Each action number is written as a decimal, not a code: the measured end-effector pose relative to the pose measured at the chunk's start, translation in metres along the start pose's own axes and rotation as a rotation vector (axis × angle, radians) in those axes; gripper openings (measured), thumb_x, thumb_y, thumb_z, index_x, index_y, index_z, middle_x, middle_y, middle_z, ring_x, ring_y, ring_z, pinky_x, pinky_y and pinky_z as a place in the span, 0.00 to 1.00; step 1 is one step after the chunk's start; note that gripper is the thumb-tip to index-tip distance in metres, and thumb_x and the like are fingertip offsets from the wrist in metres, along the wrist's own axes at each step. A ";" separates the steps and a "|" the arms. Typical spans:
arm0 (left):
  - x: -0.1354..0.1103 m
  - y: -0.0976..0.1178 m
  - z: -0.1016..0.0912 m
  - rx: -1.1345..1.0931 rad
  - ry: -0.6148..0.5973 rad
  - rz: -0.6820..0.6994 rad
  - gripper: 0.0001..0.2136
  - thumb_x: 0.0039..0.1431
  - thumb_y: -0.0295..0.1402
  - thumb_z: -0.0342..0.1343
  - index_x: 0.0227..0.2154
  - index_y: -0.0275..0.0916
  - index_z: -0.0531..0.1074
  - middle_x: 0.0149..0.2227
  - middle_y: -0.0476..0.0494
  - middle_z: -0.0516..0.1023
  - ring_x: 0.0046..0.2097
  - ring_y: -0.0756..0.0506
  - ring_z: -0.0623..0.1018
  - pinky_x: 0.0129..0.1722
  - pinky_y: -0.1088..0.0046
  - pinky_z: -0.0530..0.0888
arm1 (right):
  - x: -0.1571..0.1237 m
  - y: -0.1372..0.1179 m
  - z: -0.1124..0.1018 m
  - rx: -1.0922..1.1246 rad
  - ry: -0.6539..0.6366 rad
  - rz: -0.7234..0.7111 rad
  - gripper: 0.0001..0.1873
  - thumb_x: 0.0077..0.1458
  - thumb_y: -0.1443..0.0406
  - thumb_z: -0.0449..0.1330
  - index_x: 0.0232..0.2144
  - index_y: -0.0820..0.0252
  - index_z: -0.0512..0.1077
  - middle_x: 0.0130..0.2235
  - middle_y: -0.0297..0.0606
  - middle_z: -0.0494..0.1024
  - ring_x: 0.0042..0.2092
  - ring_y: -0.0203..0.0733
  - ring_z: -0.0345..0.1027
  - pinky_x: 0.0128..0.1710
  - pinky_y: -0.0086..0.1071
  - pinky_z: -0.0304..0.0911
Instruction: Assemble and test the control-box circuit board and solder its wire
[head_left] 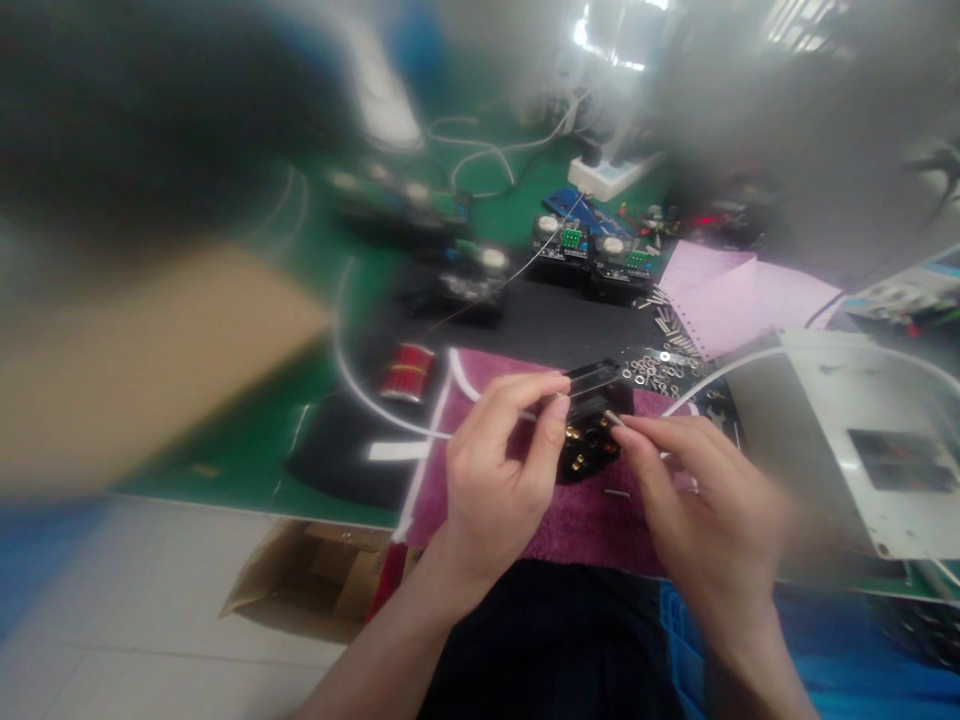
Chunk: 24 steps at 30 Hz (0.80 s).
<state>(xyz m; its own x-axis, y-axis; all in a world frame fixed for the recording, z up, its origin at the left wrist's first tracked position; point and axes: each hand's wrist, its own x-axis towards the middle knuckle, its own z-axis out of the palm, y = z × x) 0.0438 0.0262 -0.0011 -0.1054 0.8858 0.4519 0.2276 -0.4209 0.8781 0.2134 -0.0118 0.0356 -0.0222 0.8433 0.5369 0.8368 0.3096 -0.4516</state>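
Observation:
A black plastic housing (pixel 587 462) with brass-coloured terminals on its face sits tilted over the purple cloth (pixel 559 525). At its left edge, the thumb and index finger of my left hand (pixel 499 465) are closed on it; a small shiny bit shows at the fingertips, too small to name. My right hand (pixel 694 495) pinches a small metal standoff (pixel 614 418) between thumb and index finger, its end at the housing's right side. On the cloth just below lies a loose metal pin (pixel 617 492).
Washers (pixel 652 372) and loose metal standoffs (pixel 664 315) lie behind, beside pink paper (pixel 712 290). Black modules with circuit boards (pixel 561 240) stand farther back. A red wire spool (pixel 407 372) is at left, a grey metal box (pixel 832 430) at right. White tubing crosses the bench.

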 end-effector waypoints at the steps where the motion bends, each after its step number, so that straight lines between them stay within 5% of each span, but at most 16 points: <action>1: 0.000 0.000 0.000 0.003 0.001 -0.001 0.11 0.69 0.25 0.62 0.51 0.43 0.80 0.49 0.46 0.84 0.51 0.46 0.84 0.56 0.67 0.83 | 0.000 0.000 0.000 0.006 0.001 0.003 0.04 0.66 0.69 0.69 0.44 0.58 0.81 0.39 0.32 0.84 0.36 0.30 0.76 0.39 0.25 0.70; 24: -0.001 -0.001 0.000 -0.004 -0.009 -0.022 0.11 0.70 0.26 0.62 0.51 0.44 0.80 0.50 0.45 0.84 0.53 0.44 0.84 0.57 0.64 0.83 | -0.001 0.001 -0.001 0.048 0.018 0.032 0.08 0.65 0.71 0.69 0.45 0.57 0.81 0.42 0.34 0.84 0.39 0.35 0.77 0.41 0.30 0.73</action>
<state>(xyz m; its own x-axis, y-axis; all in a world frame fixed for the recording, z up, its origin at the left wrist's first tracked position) 0.0437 0.0253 -0.0026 -0.1021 0.8966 0.4309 0.2213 -0.4018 0.8886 0.2144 -0.0127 0.0351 0.0146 0.8454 0.5339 0.8098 0.3032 -0.5023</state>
